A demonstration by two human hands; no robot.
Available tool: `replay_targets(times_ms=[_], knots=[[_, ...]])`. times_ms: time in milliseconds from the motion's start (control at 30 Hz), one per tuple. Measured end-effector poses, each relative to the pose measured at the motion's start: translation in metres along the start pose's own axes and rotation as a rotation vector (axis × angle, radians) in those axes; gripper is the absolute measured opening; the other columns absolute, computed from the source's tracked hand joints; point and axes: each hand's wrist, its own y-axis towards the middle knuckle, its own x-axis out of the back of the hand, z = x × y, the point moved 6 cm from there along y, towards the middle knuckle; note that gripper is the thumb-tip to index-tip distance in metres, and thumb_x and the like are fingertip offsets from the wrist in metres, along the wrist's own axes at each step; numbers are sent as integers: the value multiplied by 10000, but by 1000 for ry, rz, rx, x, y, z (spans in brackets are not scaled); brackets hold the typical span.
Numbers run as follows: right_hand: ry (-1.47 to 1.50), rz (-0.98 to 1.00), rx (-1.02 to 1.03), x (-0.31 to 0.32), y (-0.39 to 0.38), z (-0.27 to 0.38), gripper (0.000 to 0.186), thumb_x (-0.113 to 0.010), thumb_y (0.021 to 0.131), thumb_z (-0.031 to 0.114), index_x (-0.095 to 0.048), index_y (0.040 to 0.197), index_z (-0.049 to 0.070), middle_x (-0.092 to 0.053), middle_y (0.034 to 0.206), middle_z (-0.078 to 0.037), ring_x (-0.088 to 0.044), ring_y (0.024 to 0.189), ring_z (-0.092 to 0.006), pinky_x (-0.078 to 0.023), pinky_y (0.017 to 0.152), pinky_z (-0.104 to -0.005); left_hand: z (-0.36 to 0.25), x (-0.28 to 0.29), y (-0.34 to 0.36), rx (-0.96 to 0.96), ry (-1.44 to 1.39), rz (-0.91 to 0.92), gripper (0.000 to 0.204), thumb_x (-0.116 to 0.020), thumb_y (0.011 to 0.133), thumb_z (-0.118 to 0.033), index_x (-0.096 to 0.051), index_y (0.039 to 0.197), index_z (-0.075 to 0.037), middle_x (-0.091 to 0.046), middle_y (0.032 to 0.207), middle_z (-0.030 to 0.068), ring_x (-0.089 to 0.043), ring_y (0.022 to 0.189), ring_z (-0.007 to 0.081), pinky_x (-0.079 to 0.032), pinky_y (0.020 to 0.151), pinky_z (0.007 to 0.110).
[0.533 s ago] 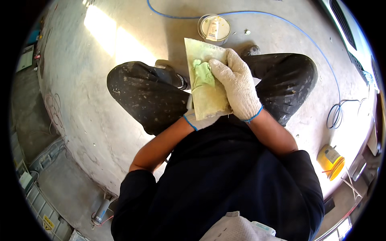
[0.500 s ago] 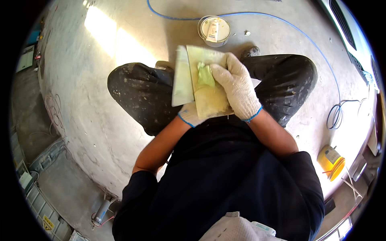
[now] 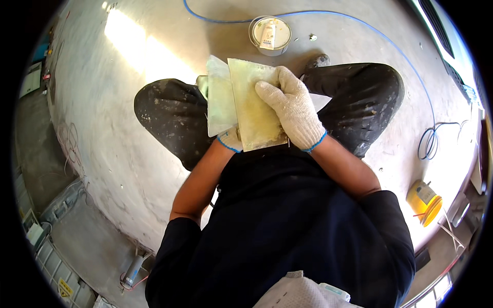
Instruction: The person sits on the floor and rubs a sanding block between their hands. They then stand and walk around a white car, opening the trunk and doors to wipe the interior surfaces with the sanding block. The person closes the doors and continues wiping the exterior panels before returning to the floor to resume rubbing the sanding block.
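My right hand (image 3: 294, 105), in a white knit glove with a blue cuff, grips a thin yellowish spreader plate (image 3: 257, 97) by its right edge, thumb on top. Its surface is smeared. Behind it and to its left is a pale green flat board (image 3: 221, 97), which overlaps the plate. My left hand (image 3: 231, 138), gloved alike, comes up under both and holds the board from below; its fingers are hidden. A white corner (image 3: 319, 102) shows right of my right glove. Beside the board's left edge a small green patch (image 3: 202, 84) shows, too little to name.
Ahead on the concrete floor stands a lidded pail (image 3: 272, 43) with a white tube (image 3: 268, 36) on top. A blue hose (image 3: 339, 14) curves behind it. At the right lies a yellow bucket (image 3: 425, 203), and a vehicle (image 3: 447, 41) stands at the upper right.
The green lump seen on the yellowish plate no longer shows there. The pale board has shifted left, and the yellowish plate has moved slightly left too, with both hands.
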Motion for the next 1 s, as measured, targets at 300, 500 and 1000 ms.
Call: replay_targets(times_ms=[300,500,1000], knots=[[284,-11,-45,-5,-1,14,166,-638,946,134,-592,993,-18,-624,882,-49,-554,845,-93,-512,767,-297,-19,-10,3,81,312,-325,639,-330,1089,-446,-130,1615,-142,-233,1650,92,-269,1503,254,-247,1236,440],[68,-72,88,-4,5,-17,198,-653,938,158,-584,992,-19,-611,858,-93,-560,832,-133,-507,772,-343,-36,-27,6,234,-18,-497,587,-317,1109,-386,-143,1612,-137,-242,1645,82,-269,1500,229,-236,1244,408],[117,-41,179,-12,2,32,191,-655,932,151,-570,992,-9,-610,853,-83,-545,811,-131,-509,744,-340,-6,1,4,-25,445,-236,623,-316,1102,-432,-116,1611,-133,-236,1642,101,-272,1501,254,-267,1231,428]])
